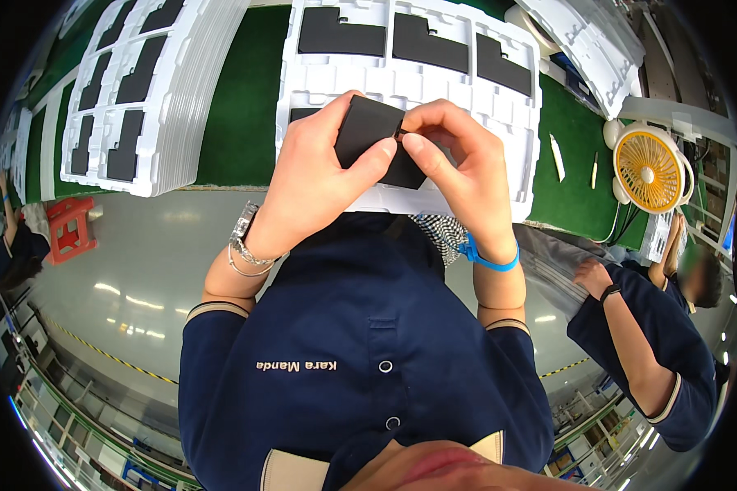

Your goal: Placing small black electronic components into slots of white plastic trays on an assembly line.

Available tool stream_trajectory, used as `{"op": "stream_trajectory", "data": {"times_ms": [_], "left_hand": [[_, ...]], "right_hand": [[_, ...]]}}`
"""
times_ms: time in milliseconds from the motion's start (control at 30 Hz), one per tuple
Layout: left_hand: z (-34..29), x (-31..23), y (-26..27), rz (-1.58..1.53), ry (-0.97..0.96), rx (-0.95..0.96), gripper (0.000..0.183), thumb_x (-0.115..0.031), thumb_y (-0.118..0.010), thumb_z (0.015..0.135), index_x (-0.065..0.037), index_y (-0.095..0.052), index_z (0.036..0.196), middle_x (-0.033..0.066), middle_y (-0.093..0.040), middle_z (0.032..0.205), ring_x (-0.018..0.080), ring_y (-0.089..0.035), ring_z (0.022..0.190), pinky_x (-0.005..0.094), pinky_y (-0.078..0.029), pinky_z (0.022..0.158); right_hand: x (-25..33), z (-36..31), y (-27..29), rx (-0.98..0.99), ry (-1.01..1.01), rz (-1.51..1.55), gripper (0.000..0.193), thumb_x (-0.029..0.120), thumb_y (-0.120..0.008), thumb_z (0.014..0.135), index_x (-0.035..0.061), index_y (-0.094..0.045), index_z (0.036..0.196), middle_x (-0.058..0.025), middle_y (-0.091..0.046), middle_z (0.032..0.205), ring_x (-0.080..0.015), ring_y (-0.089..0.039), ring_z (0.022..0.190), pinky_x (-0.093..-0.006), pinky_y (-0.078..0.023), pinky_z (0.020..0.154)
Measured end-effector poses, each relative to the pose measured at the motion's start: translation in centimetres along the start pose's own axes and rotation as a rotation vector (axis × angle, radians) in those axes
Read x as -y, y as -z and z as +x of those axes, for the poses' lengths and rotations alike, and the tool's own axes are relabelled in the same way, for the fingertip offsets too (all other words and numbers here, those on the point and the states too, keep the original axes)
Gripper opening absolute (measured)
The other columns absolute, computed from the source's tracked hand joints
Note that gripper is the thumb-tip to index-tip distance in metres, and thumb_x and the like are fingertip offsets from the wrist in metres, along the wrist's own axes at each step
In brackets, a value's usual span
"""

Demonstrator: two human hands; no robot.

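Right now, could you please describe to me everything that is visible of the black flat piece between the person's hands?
The black flat piece looks thin and matte, with straight edges and an inner corner facing right; its material cannot be told. It is tilted and appears raised over the white tray. The left hand holds its left side, thumb on the face. At the inner corner, the right hand's thumb and forefinger pinch a small dark tab. Fingers hide some of the outline.

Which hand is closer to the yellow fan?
The right hand: the fan stands off to its right. The left hand is farther away, on the right hand's other side.
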State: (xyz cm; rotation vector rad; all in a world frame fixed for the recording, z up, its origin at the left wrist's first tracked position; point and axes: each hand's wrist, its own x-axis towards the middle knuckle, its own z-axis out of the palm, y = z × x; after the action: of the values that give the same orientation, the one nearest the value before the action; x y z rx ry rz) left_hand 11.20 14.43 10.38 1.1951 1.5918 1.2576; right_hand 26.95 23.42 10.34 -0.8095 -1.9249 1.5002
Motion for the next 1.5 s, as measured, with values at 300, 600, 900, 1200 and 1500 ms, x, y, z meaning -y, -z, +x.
{"op": "stream_trajectory", "data": {"times_ms": [300, 600, 900, 1200, 1500], "left_hand": [[0.1, 0.4, 0.2, -0.039, 0.018, 0.011, 0.029, -0.017, -0.068, 0.082, 0.003, -0.058, 0.100, 0.0093, -0.063, 0.074, 0.0158, -0.059, 0.065, 0.0307, -0.050, 0.063], [-0.4, 0.7, 0.0, 0.074, -0.129, -0.093, 0.019, -0.017, -0.065, 0.081, -0.002, -0.053, 0.085, 0.0003, -0.051, 0.066, 0.0087, -0.047, 0.059, 0.0258, -0.040, 0.054], [-0.4, 1.1, 0.4, -0.068, 0.003, -0.018, 0.029, -0.019, -0.065, 0.085, 0.003, -0.057, 0.102, 0.0089, -0.064, 0.078, 0.0161, -0.061, 0.070, 0.0313, -0.050, 0.065], [-0.5, 0.9, -0.1, -0.073, 0.057, 0.014, 0.031, -0.019, -0.066, 0.085, 0.005, -0.056, 0.103, 0.0086, -0.063, 0.079, 0.0148, -0.059, 0.069, 0.0296, -0.049, 0.063], [-0.3, 0.8, -0.7, 0.029, 0.025, -0.010, 0.036, -0.019, -0.065, 0.088, 0.006, -0.054, 0.112, 0.0095, -0.066, 0.084, 0.0148, -0.061, 0.073, 0.0296, -0.051, 0.066]], "right_hand": [[0.2, -0.1, -0.1, 0.084, -0.157, 0.260, 0.009, 0.005, -0.067, 0.086, -0.0016, -0.063, 0.091, -0.0035, -0.060, 0.088, -0.0120, -0.058, 0.083, -0.0270, -0.048, 0.076], [-0.5, 0.1, -1.0, 0.043, -0.108, 0.414, 0.006, 0.000, -0.069, 0.083, -0.0029, -0.067, 0.088, -0.0042, -0.062, 0.089, -0.0109, -0.057, 0.080, -0.0246, -0.046, 0.073], [-0.1, 0.0, -0.9, 0.059, -0.290, 0.468, 0.009, 0.006, -0.067, 0.087, -0.0012, -0.067, 0.091, -0.0004, -0.064, 0.084, -0.0066, -0.056, 0.078, -0.0215, -0.045, 0.070], [-0.1, -0.2, -0.6, 0.068, -0.228, 0.368, 0.010, 0.008, -0.067, 0.087, -0.0015, -0.064, 0.092, -0.0003, -0.063, 0.084, -0.0062, -0.057, 0.079, -0.0210, -0.045, 0.071], [-0.5, -0.6, -0.5, -0.016, -0.178, 0.401, 0.012, 0.007, -0.066, 0.088, -0.0016, -0.066, 0.096, -0.0009, -0.064, 0.087, -0.0067, -0.058, 0.080, -0.0208, -0.045, 0.071]]}}
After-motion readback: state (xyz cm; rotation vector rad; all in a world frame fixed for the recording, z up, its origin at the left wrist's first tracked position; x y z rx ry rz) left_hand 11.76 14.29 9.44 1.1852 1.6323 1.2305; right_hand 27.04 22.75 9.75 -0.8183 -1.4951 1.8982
